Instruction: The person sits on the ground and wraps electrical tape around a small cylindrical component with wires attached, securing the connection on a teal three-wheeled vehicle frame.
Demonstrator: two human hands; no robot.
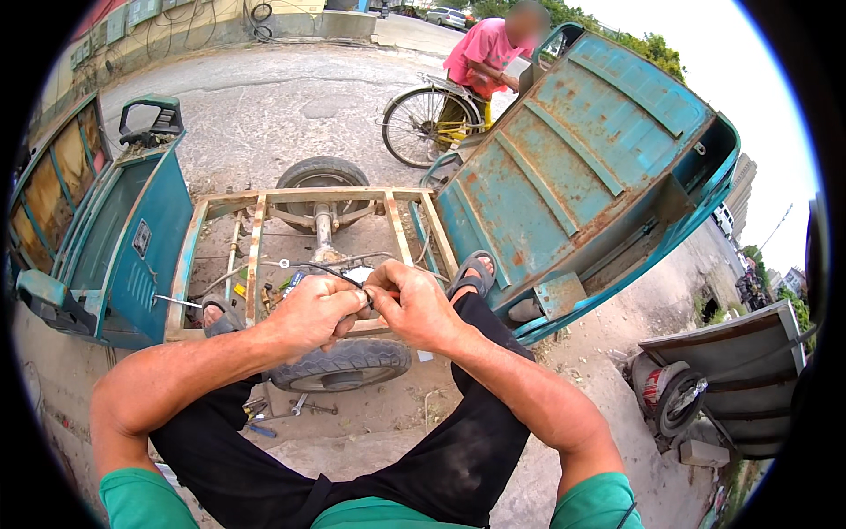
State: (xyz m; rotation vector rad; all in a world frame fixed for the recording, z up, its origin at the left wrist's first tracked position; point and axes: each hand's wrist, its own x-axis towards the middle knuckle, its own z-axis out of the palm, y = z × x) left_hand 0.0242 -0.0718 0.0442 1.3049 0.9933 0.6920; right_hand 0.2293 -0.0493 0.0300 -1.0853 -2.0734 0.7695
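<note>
Above a rusty metal vehicle frame [258,256], my two hands are close together, nearly touching at the fingertips. My left hand [315,316] is closed, thumb pressed against its fingers on a thin black cable [331,271]. The cable runs away behind that hand toward the frame. My right hand [412,307] pinches at the same stretch of cable; its exact end is hidden by the fingers. Under the frame are an axle [323,231], a far wheel [322,171] and a near wheel [345,367].
A teal cargo bed [564,159] is tilted up at right, a teal cab panel [145,238] stands at left. My sandalled feet rest on the frame. Wrenches [300,404] and pliers [262,430] lie on the ground. Beyond, a person in pink [483,51] holds a bicycle [432,123].
</note>
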